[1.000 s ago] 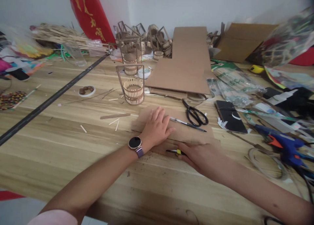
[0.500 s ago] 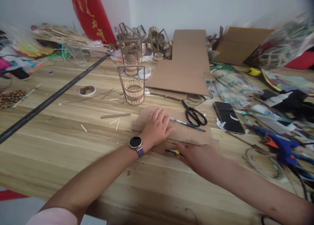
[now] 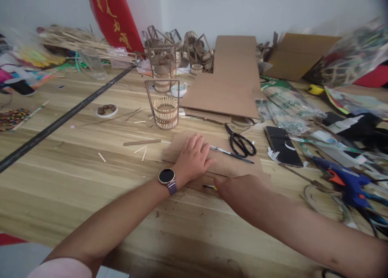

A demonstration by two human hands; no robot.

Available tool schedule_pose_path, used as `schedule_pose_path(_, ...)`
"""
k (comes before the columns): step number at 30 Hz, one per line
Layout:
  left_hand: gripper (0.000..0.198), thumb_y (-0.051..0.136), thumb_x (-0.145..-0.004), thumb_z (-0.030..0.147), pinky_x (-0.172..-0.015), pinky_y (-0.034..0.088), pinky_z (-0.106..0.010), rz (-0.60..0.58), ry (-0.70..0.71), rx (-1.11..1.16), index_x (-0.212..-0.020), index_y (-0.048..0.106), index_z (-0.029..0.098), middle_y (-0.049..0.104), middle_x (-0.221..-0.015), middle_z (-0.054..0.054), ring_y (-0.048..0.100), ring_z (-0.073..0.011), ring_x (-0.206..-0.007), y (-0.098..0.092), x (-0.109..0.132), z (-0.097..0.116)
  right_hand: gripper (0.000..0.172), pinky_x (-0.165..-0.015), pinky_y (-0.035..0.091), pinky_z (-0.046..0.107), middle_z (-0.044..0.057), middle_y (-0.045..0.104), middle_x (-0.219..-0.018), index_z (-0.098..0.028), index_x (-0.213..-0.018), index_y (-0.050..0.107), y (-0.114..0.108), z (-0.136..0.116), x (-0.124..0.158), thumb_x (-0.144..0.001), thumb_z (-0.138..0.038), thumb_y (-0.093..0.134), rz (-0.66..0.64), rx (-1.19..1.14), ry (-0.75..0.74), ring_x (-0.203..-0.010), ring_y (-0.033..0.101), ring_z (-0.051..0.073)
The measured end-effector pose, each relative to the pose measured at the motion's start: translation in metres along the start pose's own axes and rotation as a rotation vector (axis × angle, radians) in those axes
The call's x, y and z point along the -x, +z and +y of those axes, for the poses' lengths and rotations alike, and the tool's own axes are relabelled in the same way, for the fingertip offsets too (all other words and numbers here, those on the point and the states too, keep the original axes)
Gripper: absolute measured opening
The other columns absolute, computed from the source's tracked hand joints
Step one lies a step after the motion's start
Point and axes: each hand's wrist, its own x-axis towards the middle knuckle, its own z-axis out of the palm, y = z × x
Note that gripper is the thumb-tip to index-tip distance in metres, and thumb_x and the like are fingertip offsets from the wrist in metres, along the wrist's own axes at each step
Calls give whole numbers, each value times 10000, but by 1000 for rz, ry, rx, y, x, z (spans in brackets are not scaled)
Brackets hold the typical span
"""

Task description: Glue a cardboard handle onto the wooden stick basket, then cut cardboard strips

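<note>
My left hand (image 3: 194, 157) lies flat with its fingers a little spread, pressing on a piece of brown cardboard (image 3: 242, 169). Fingers of my right hand (image 3: 236, 190) are closed around a utility knife (image 3: 215, 187); only a bit of its yellow body and the dark blade pointing left show. The blade is at the cardboard's near edge, just right of my left wrist. On the cardboard lie a pen (image 3: 232, 154) and black-handled scissors (image 3: 241, 142), beyond my right hand. Upright behind my left hand stands a small slatted wooden bucket (image 3: 165, 112) with a tall handle.
Larger cardboard sheets (image 3: 222, 88) lie farther back. At the right are a phone (image 3: 283, 146), a blue glue gun (image 3: 348, 181) and bagged sticks (image 3: 287, 102). Several small buckets (image 3: 197, 53) stand along the wall. Thin sticks and a dark metal strip (image 3: 69, 114) lie to the left.
My right hand with the utility knife has shifted slightly left along the cardboard's near edge, hiding more of the yellow body. My left hand stays in place.
</note>
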Motion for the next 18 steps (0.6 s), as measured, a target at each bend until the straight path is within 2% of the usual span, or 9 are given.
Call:
schedule_pose_path(6,518,498,-937,479,-1151,253,-550,9,5,20,-1249,551,69,451,-1425,-246,316,-373,-1400,-1,0,0,348,-352,345,236,36,736,-657,-185,-910,680,8,0,1,-676,58,598,28,-53,-27,-537,706,236)
schedule_pose_path(14,517,457,-956,475,-1142,270,-556,-8,27,23,-1265,557,73,457,-1426,-244,312,-363,-1406,-4,3,-3,320,-336,256,257,21,701,-607,-197,-833,644,19,8,2,-703,82,556,87,-80,-76,-490,672,215)
schedule_pose_path(18,518,454,-959,455,-1160,239,-550,-25,28,34,-1265,565,52,456,-1419,-247,305,-376,-1403,-5,3,-3,331,-352,261,247,31,712,-639,-189,-884,643,22,8,5,-713,83,563,123,-71,-84,-515,683,221)
